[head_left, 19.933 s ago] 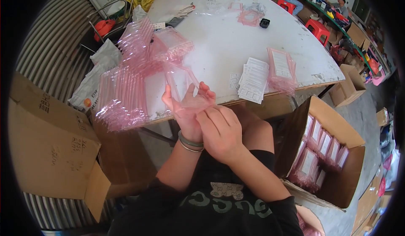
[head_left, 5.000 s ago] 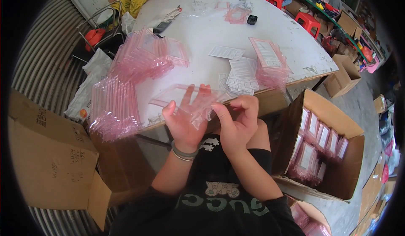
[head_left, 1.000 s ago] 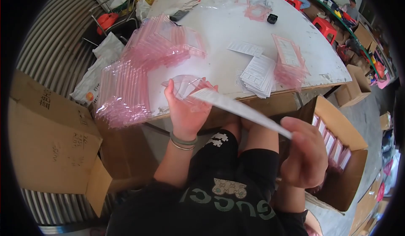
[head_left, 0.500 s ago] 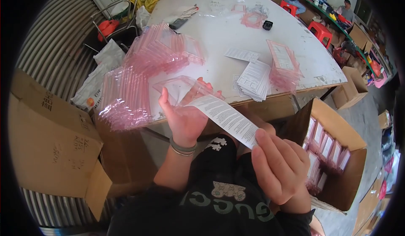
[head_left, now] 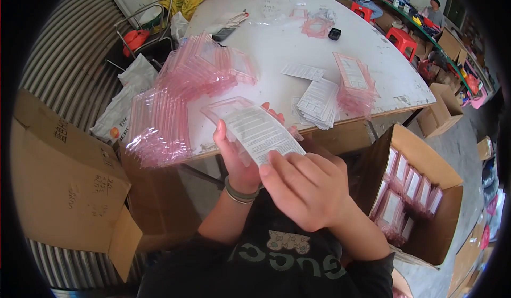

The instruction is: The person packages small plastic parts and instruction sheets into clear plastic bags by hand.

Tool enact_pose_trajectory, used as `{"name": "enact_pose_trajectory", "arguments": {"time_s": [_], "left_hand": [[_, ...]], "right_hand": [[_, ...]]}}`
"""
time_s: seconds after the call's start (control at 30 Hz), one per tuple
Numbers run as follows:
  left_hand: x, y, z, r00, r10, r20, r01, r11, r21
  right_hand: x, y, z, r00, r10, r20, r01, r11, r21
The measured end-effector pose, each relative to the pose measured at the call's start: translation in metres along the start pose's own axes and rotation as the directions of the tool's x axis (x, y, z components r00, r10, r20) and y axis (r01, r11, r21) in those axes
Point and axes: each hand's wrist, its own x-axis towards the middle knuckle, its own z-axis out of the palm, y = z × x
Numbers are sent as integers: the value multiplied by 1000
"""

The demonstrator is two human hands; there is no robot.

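Observation:
My left hand (head_left: 240,162) holds a clear plastic pouch with pink edges (head_left: 224,105), thumb on one side and fingertips showing on the other. A white printed leaflet (head_left: 261,130) lies along the pouch, its far end overlapping the pouch's mouth. The near end of that leaflet is pinched between the thumb and fingers of my right hand (head_left: 308,187). Beyond my hands, several more leaflets (head_left: 318,100) sit in a loose pile on the white table (head_left: 277,48). To the left, pink-edged pouches (head_left: 159,119) are stacked in overlapping rows.
Pouches with leaflets inside (head_left: 355,80) are piled at the table's right edge. An open carton (head_left: 426,191) on my right holds more of them. A large cardboard box (head_left: 64,175) stands on my left. Two people sit at a green bench (head_left: 420,29) far right.
My right hand has moved left and forward, bringing the leaflet up to the pouch in my left hand. The leaflet now lies over the pouch instead of stretching out to the right.

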Motion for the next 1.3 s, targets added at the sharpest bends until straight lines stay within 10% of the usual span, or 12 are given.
{"name": "enact_pose_trajectory", "arguments": {"time_s": [0.1, 0.37, 0.67, 0.73, 1.3], "left_hand": [[0, 7, 2, 998, 22, 53, -19, 997, -69], [-3, -9, -7, 992, 101, 81, -106, 993, 51], [-9, -20, -26, 991, 33, 130, -9, 984, -180], [-8, -18, -31, 1000, 27, 2, -27, 998, 54], [-3, -25, -28, 967, -36, 254, 20, 998, 65]], "right_hand": [[-9, 2, 6, 976, 107, -190, -91, 992, 90], [-15, 2, 12, 988, 143, 55, -120, 943, -309], [-8, 22, 4, 937, 131, 324, -12, 939, -343], [-14, 20, 4, 953, 104, 284, 14, 923, -384], [-29, 17, 20, 995, 80, 58, -54, 928, -368]]}}
